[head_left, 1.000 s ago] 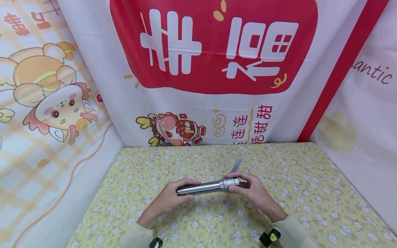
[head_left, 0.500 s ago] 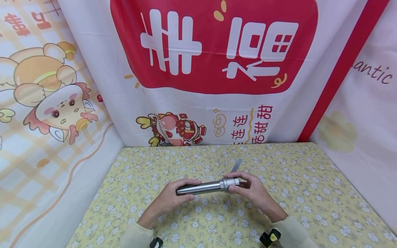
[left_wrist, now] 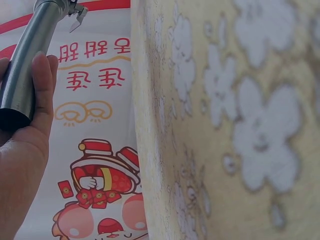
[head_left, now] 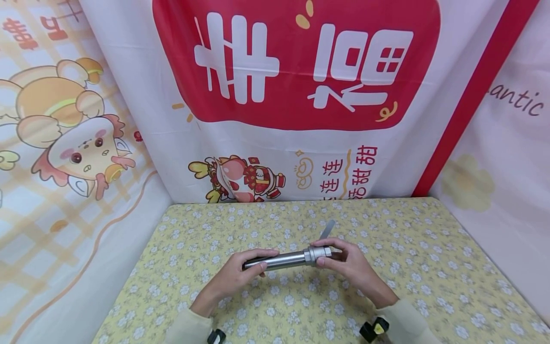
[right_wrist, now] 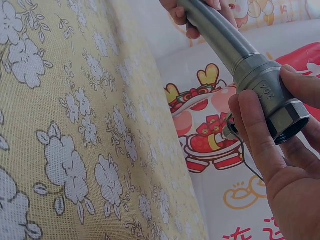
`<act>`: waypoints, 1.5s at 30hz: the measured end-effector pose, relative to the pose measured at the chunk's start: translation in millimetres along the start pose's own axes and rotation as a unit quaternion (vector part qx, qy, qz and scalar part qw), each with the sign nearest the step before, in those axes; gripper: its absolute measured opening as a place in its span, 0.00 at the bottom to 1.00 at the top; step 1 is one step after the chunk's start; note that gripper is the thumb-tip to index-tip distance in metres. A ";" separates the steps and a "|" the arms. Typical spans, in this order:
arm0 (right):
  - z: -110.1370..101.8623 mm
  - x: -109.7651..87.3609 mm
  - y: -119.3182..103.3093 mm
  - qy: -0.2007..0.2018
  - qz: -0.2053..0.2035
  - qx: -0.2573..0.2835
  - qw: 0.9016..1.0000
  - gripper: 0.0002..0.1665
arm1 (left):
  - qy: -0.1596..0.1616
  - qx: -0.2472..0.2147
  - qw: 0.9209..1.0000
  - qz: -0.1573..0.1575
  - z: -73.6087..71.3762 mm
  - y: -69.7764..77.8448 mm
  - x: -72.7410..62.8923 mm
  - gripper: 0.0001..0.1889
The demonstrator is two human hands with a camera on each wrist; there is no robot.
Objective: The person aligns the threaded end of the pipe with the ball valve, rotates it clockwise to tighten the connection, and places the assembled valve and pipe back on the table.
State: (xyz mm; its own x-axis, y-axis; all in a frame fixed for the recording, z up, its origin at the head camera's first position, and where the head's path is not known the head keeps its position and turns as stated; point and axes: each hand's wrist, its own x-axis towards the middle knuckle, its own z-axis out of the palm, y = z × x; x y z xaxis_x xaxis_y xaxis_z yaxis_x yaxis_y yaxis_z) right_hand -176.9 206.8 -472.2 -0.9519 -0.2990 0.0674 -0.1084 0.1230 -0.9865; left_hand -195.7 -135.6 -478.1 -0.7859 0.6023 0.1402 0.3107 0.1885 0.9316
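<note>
A smooth steel pipe [head_left: 283, 260] is joined to a steel ball valve [head_left: 317, 254], and the two are held above the table, slightly tilted. My left hand [head_left: 235, 274] grips the pipe's free end, thumb on the near side and fingers on the far side. That open, dark end of the pipe [left_wrist: 25, 75] shows in the left wrist view. My right hand [head_left: 350, 263] holds the valve body between thumb and fingers. The valve's flat lever handle [head_left: 327, 229] points away towards the back. In the right wrist view the valve body [right_wrist: 267, 90] bears "304" and has a hexagonal open end.
A yellow floral cloth [head_left: 292, 306] covers the table under both hands. Behind it hangs a white and red printed curtain [head_left: 296, 110]. More printed sheets, a left one [head_left: 77, 229] and a right one [head_left: 498, 200], border the sides.
My left thumb has shifted up onto the near side of the pipe, and the pipe's left end has moved very slightly left. My right hand and the valve keep their place.
</note>
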 end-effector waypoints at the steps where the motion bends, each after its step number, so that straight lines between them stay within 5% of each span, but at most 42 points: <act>1: 0.0 0.1 0.0 0.000 -0.001 -0.001 1.000 0.26 | 0.000 0.000 1.000 0.000 0.0 0.1 0.1 0.19; 45: -2.2 1.8 1.0 0.001 0.002 -0.002 1.000 0.26 | 0.005 -0.001 1.000 0.029 2.0 1.0 1.1 0.21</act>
State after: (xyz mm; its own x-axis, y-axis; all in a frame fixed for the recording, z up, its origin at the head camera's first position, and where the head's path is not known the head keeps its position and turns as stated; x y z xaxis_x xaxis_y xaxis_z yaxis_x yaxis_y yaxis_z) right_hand -179.4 208.5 -472.7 -0.9531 -0.2961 0.0634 -0.1052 0.1276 -0.9862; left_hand -195.2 -133.2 -477.6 -0.7717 0.6043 0.1981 0.3554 0.1514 0.9224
